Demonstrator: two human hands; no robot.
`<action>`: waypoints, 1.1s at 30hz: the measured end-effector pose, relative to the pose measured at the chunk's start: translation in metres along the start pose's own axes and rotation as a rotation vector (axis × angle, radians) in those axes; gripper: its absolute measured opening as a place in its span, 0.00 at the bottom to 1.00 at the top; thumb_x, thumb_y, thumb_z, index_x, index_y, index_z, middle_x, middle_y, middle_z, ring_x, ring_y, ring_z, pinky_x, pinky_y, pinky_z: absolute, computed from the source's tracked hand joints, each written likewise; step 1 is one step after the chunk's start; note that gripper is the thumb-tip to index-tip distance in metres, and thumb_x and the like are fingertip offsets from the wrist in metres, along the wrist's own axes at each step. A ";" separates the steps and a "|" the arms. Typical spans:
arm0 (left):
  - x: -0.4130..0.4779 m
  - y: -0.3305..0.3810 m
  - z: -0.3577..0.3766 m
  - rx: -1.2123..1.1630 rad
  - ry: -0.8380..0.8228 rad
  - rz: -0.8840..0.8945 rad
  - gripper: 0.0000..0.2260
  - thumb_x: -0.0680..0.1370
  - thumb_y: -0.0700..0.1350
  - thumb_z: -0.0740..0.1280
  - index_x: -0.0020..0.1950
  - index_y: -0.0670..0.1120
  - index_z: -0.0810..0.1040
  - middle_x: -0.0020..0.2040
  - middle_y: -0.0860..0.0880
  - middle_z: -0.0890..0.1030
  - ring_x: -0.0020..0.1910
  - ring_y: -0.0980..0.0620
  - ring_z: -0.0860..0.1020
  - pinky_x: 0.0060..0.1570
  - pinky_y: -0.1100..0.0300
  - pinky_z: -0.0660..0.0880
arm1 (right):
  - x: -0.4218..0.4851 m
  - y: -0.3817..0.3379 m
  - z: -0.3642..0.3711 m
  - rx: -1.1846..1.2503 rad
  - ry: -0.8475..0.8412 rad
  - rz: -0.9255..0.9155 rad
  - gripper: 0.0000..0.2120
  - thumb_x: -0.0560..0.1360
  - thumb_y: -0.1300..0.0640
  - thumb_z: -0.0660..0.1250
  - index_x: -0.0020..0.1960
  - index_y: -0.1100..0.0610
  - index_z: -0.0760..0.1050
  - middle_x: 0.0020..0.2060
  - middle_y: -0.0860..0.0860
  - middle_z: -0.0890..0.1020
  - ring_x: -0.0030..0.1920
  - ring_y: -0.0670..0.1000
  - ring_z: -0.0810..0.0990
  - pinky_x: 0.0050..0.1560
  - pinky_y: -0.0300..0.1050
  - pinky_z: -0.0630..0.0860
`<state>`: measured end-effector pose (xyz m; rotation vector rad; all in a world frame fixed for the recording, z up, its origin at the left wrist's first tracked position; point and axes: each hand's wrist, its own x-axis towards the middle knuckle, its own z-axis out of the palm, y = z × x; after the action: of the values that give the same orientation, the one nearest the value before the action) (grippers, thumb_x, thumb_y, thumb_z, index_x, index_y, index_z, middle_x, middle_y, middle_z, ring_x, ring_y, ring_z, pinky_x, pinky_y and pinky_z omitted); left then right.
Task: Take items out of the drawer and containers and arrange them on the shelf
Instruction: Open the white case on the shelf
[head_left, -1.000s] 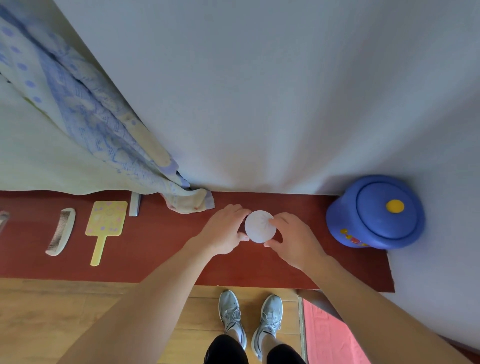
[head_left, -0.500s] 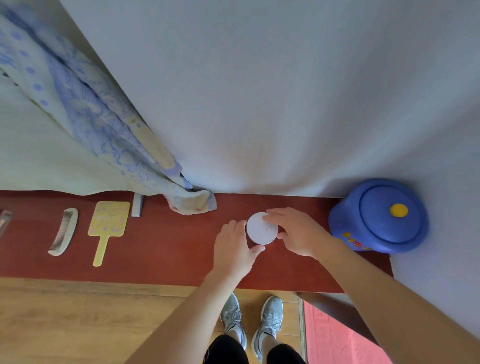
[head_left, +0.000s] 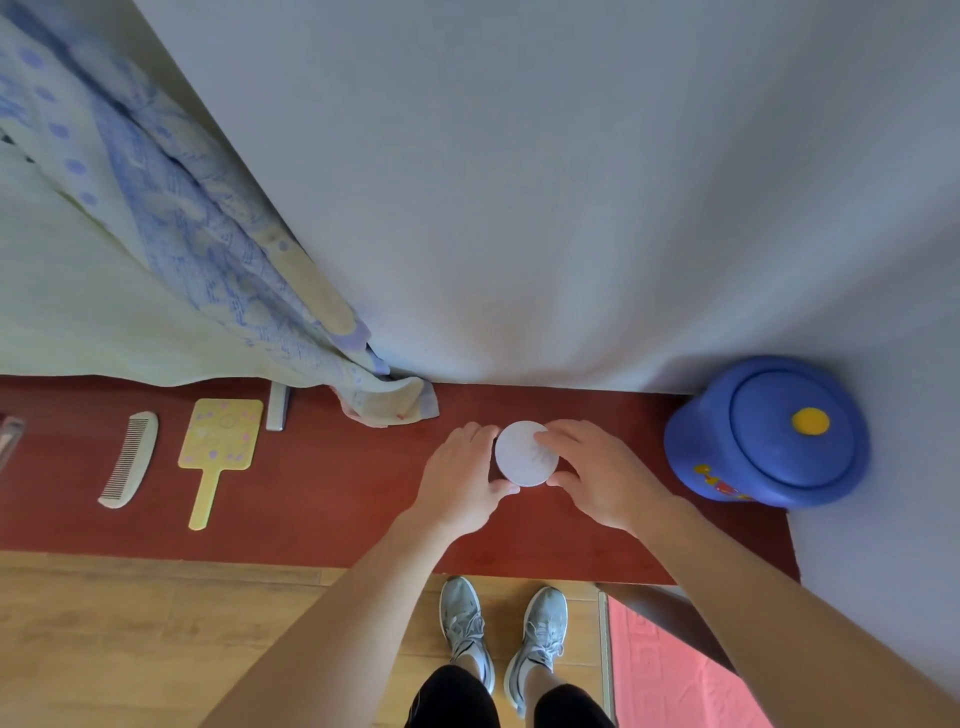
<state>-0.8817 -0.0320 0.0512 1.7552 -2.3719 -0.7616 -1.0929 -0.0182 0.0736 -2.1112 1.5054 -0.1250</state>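
On the red shelf (head_left: 322, 493), the left hand (head_left: 462, 478) and right hand (head_left: 602, 475) hold a round white jar (head_left: 525, 453) between them, fingers curled about its sides, with a lidded blue pot (head_left: 769, 431) at the right end and a comb (head_left: 130, 460) beside a yellow mirror (head_left: 221, 447) well apart on the left.

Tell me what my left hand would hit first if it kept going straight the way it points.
The white jar: the left hand touches its side, so it would push that at once. Beyond it probably the wall; depth is unclear.
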 end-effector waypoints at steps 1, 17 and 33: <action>0.000 0.000 0.000 -0.001 0.001 -0.002 0.28 0.70 0.59 0.75 0.65 0.49 0.71 0.54 0.53 0.75 0.53 0.53 0.74 0.49 0.61 0.71 | 0.000 0.001 0.001 -0.004 0.005 -0.008 0.24 0.75 0.57 0.69 0.71 0.56 0.70 0.68 0.51 0.72 0.65 0.54 0.70 0.66 0.47 0.68; 0.001 -0.001 -0.004 -0.068 -0.022 -0.027 0.25 0.69 0.57 0.76 0.62 0.53 0.73 0.46 0.59 0.70 0.46 0.58 0.70 0.43 0.63 0.67 | 0.010 0.005 -0.013 0.154 0.013 0.092 0.19 0.79 0.49 0.62 0.69 0.52 0.72 0.64 0.46 0.75 0.64 0.47 0.71 0.67 0.41 0.65; 0.002 -0.002 -0.005 -0.068 -0.040 -0.011 0.25 0.70 0.56 0.75 0.63 0.55 0.71 0.46 0.59 0.69 0.47 0.58 0.70 0.44 0.63 0.68 | 0.035 0.000 -0.021 0.400 0.036 0.316 0.12 0.80 0.47 0.56 0.53 0.46 0.78 0.44 0.44 0.81 0.46 0.45 0.78 0.50 0.44 0.74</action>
<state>-0.8789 -0.0354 0.0540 1.7441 -2.3332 -0.8765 -1.0883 -0.0576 0.0835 -1.5498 1.6553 -0.3197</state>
